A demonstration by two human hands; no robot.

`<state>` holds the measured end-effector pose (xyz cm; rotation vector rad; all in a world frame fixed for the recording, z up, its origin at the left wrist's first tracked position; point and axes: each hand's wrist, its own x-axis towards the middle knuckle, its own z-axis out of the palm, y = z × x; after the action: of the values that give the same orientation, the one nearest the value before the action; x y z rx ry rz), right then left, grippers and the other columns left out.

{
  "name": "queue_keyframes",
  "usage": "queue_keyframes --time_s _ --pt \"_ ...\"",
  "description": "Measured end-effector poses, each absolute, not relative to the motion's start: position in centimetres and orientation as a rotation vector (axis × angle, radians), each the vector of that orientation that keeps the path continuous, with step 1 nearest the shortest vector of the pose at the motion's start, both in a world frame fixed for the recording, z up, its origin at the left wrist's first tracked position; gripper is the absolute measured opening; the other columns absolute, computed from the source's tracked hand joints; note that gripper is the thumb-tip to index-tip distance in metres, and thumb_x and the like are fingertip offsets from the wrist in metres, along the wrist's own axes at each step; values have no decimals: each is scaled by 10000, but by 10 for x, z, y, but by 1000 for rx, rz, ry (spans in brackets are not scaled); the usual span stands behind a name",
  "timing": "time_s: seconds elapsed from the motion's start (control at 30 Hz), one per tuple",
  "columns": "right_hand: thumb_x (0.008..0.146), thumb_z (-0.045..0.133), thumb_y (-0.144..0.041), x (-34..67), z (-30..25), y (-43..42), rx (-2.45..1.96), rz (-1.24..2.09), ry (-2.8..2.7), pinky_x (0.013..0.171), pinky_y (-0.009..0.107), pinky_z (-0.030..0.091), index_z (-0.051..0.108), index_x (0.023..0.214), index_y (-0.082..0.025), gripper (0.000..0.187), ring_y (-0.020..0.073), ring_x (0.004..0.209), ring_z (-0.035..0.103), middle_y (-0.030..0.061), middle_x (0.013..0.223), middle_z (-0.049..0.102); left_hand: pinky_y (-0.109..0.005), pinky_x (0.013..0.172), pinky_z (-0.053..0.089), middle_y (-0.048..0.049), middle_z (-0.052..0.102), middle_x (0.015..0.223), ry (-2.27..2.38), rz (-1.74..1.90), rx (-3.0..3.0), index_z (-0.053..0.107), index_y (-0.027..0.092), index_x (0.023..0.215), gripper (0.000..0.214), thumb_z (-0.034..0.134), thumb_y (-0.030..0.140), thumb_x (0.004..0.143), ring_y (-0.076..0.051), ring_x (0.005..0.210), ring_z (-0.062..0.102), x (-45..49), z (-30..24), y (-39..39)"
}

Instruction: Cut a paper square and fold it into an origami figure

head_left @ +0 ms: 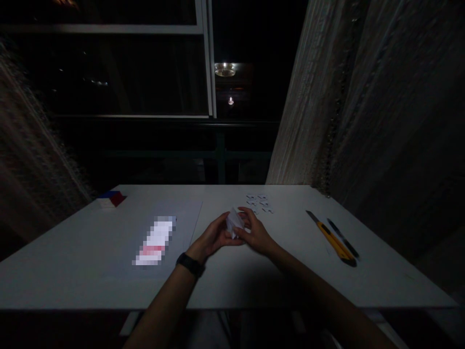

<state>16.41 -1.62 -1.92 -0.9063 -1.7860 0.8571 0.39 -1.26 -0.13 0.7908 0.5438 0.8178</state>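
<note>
Between both hands, above the white table point(290, 283): one folded paper point(234, 225), its creases partly made, judging by the pointed form, with any left to make impossible to tell; narrow tip directed up and away from the person, long axis near upright in view with a slight lean. Left hand point(217, 233), dark watch point(190, 264) at the wrist, fingers curled about the paper's left side; right hand point(257, 233), thumb and fingers closed on its right. Beyond, small marked pieces point(262, 198); rightward, yellow cutter point(331, 240) beside dark pen point(342, 237); leftward, lit screen point(155, 240) over pale sheet point(188, 218), and a tricoloured block point(111, 199).
</note>
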Motion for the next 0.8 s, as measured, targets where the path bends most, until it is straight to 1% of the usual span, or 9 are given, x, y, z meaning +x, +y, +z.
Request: queue_keyframes --time_s 0.13,0.2,0.3,0.4,0.53,0.63,0.73,0.8 --pt "741 584 -343 164 -18 -17 -848 912 -1759 796 349 463 294 1221 -214 575 188 936 564 105 1115 485 -495 783 455 -140 605 1017 516 811 760 516 124 1082 381 463 378 802 -245 838 613 3 -1 -13" --pt "751 571 -359 164 -18 -17 -831 964 -1733 785 351 471 290 1221 -226 563 194 951 562 106 1118 489 -500 786 448 -130 609 1003 512 810 745 515 140 1074 359 465 361 796 -248 840 612 3 0 -13" --pt "775 533 -393 165 -17 -17 -820 1050 -1695 773 370 479 285 1225 -247 535 210 983 556 112 1133 503 -505 768 447 -106 623 945 523 832 729 492 180 1096 353 468 320 772 -241 783 625 1 -1 -11" --pt "791 509 -410 166 -16 -17 -827 1082 -1693 822 401 452 292 1231 -252 515 216 1010 550 119 1150 517 -494 729 459 -101 634 867 549 819 733 466 183 1120 403 458 313 739 -241 708 634 -1 -3 -7" --pt "804 498 -412 170 -9 -18 -796 1053 -1764 894 411 400 312 1242 -254 502 214 1075 509 114 1192 506 -430 630 492 -105 642 819 625 778 806 443 175 1162 477 438 342 716 -238 646 638 -4 -4 -5" --pt "838 438 -412 174 -2 -19 -841 922 -1865 906 397 383 332 1265 -252 468 208 1077 494 95 1186 502 -356 518 496 -95 649 815 710 779 914 441 196 1180 494 420 381 722 -223 593 633 -3 -3 -6" --pt "868 370 -402 177 3 -17 -975 671 -1959 906 392 371 377 1267 -270 421 196 1014 501 70 1108 511 -275 438 467 -107 650 737 817 762 1012 530 123 1070 472 401 430 735 -199 539 613 -1 -4 -7" --pt "877 348 -392 178 4 -15 -1008 579 -2004 888 382 380 410 1252 -278 397 186 965 505 58 1024 519 -246 410 447 -112 641 672 874 760 1073 569 81 984 469 403 446 741 -190 520 601 1 -6 -7"
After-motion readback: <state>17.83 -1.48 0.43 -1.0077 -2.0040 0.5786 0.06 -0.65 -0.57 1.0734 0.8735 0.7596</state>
